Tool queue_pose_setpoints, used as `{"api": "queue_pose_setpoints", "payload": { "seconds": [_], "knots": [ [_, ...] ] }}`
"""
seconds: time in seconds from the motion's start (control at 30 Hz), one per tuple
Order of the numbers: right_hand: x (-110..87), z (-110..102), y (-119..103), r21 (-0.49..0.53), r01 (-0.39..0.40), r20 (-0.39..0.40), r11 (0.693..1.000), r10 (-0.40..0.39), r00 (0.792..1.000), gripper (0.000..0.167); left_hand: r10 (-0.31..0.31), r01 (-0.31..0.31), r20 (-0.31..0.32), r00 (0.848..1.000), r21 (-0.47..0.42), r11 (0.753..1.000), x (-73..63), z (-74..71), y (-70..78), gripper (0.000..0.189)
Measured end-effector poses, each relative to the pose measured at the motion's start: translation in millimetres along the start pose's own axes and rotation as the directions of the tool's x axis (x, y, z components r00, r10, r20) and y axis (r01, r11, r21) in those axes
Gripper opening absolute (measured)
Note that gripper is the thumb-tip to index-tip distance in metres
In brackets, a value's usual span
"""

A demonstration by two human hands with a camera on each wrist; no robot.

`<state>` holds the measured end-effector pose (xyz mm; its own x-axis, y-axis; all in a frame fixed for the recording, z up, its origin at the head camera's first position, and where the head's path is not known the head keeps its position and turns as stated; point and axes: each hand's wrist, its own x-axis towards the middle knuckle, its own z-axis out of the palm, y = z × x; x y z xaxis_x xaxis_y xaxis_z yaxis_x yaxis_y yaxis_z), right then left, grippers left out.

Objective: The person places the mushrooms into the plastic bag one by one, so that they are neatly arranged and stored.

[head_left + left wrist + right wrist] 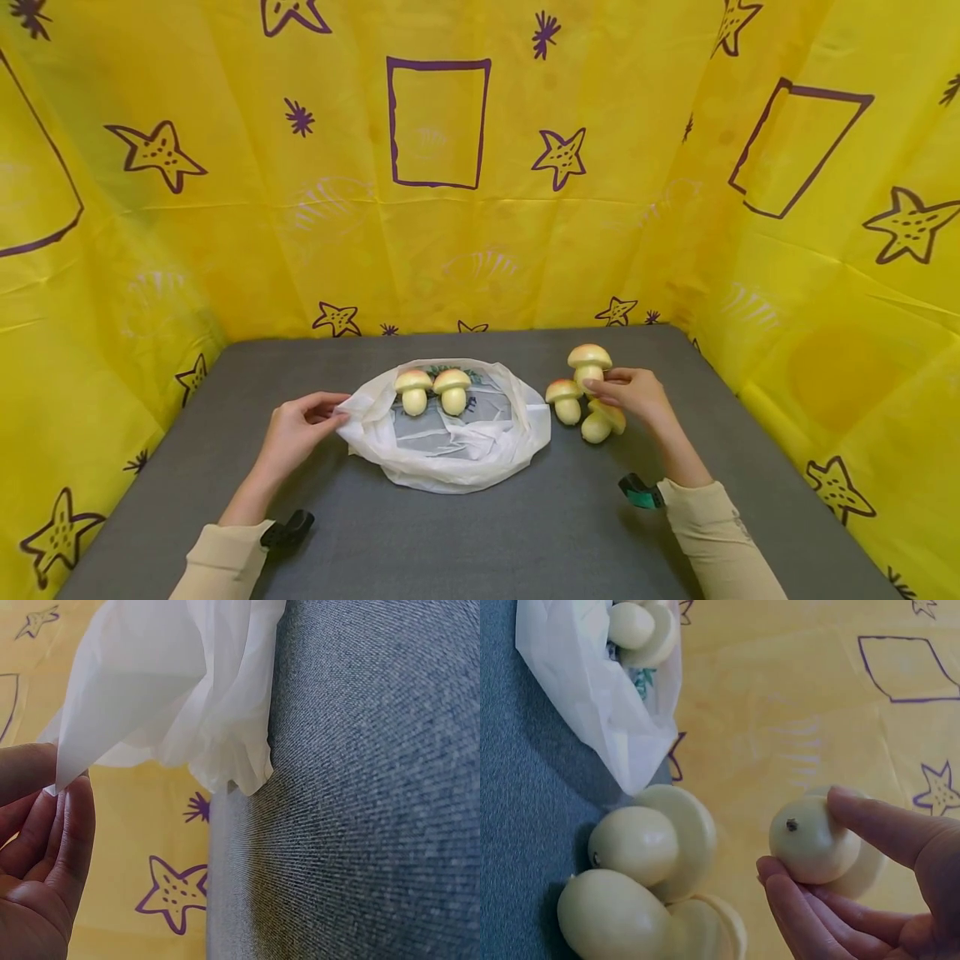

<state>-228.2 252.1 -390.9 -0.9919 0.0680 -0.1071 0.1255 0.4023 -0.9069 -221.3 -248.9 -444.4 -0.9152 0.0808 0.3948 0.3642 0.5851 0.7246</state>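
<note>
A white plastic bag (450, 477) lies spread on the table with its mouth held wide. Inside it, toward the back, two toy mushrooms (453, 392) with pale stems and orange-tinged caps sit side by side. My left hand (298, 425) pinches the bag's left edge between thumb and fingers, as the left wrist view also shows. On the right, my right hand (636, 392) grips a mushroom (810, 841) by its stem, thumb on one side and fingers on the other. Below that one, two more mushrooms (619, 911) lie close together beside the bag.
A grey cloth-covered table (465, 542) spreads beneath everything. Yellow curtains (480, 233) printed with purple starfish and frames hang at the back and both sides. Dark straps (288, 529) sit at both wrists, over beige sleeves.
</note>
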Motion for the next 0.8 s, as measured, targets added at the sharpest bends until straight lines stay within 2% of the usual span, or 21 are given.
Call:
{"api": "queue_pose_setpoints", "payload": {
  "seconds": [0.07,0.2,0.33,0.8],
  "knots": [
    [0.4,2,-2,0.010,-0.005,0.000,1.000,0.005,1.000,0.066,0.004,-0.004,-0.002,1.000,0.003,1.000,-0.3,-1.6,8.7,0.026],
    [1.3,6,-4,0.032,-0.017,0.000,0.999,0.017,1.000,0.068,0.006,-0.006,0.000,1.000,-0.001,1.000,-0.4,-2.0,9.2,0.026],
    [3.0,10,-6,0.043,-0.018,0.005,0.999,0.017,1.000,0.066,-0.001,0.001,0.009,1.000,0.002,1.000,-0.2,-0.1,-1.0,0.026],
    [5.3,30,-19,0.005,0.038,0.017,0.999,-0.039,0.999,0.057,-0.007,0.007,0.000,1.000,-0.001,1.000,-0.7,-0.9,-0.7,0.026]
  ]
}}
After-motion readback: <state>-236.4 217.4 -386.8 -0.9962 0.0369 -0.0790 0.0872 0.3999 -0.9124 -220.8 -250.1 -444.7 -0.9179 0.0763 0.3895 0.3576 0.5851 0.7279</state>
